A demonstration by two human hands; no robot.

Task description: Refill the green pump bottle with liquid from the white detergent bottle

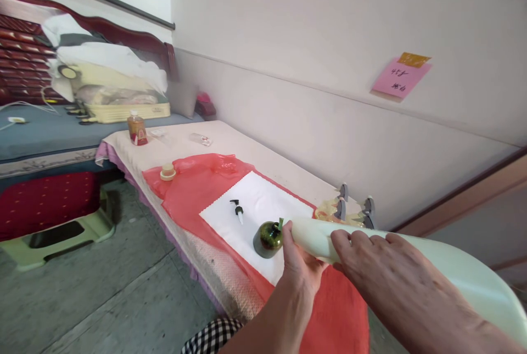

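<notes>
Nearest, both hands clasped on a large pale green bottle (411,258), tilted almost flat with its neck aimed left. Right hand (385,266) draped over the bottle's upper side, fingers closed on it; left hand (300,263) gripping underneath near the neck, thumb up. Just past the neck, touching or nearly so, a small round dark green glossy container (268,237) on a white cloth (255,211). Likely risk: liquid missing that small opening and soaking the cloth, or the neck nudging the little container over, given the big bottle's bulk and steep tilt. Farther along the cloth, a black pump head (237,209) lying loose. Under the cloth, a red plastic sheet (193,184) spread over a long, low surface (230,142) against a pale wall. To the right, grey spray triggers (354,206). Farther left, a small cream lid (168,172), then an amber bottle (137,128). Beyond, a bed (49,129) piled with bedding, a red stool (49,206) and a pink note (399,78) on the wall.
</notes>
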